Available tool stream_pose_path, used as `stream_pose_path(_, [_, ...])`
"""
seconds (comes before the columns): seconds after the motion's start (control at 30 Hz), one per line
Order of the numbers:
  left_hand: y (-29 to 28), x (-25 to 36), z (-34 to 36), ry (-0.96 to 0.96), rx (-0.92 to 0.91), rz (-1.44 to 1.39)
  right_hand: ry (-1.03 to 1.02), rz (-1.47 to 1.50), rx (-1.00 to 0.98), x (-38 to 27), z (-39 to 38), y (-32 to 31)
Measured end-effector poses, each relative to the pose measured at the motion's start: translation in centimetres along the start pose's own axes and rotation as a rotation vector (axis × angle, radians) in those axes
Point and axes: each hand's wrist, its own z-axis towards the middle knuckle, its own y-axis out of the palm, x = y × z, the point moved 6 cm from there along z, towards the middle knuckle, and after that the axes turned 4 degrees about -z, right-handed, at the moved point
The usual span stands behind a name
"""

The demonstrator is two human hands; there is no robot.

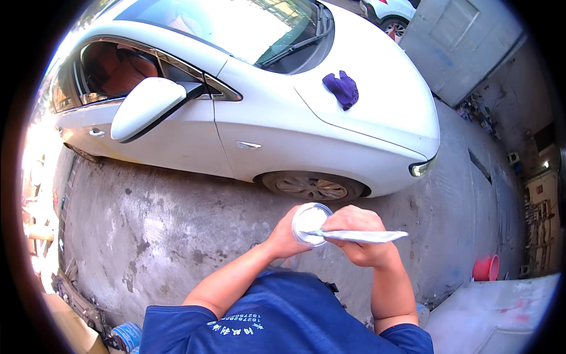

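My left hand [284,233] is wrapped round a round container [308,219] of white material at lower centre. My right hand [361,221] is closed on a flat, pale stirring stick [383,236], whose tip reaches into the container's mouth. Beyond both hands stands a white car [259,124], side-on, with its front to the right. A crumpled purple cloth [341,89] lies on its bonnet. The front wheel [312,187] sits just past the container.
Grey concrete floor [153,224] surrounds me. A pale panel [448,47] stands at upper right, near another white vehicle [389,12]. A red bucket [485,268] is at right, beside a pale surface [507,312]. A blue container [127,336] and cardboard [68,318] are at lower left.
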Motion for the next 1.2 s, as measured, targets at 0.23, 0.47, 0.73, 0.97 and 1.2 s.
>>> stream_pose_path(0.23, [-5.2, -1.7, 0.5, 0.077, 0.286, -0.047, 0.383, 0.253, 0.33, 6.3, 4.5, -0.4])
stream_pose_path(0.47, [-13.2, -1.7, 4.7, 0.062, 0.392, -0.161, 0.475, 0.158, 0.479, 9.2, 8.9, 6.0])
stream_pose_path(0.73, [-20.4, -4.9, 10.4, 0.117, 0.378, 0.001, 0.263, -0.072, 0.264, 12.6, 19.7, 6.6])
stream_pose_path(0.97, [-23.7, -6.3, 12.9, 0.157, 0.47, -0.008, 0.534, 0.329, 0.582, 15.6, 20.4, 8.0])
stream_pose_path(1.2, [-24.4, -5.4, 15.8, 0.216, 0.549, 0.124, 0.264, 0.168, 0.284, 20.3, 23.9, 6.0])
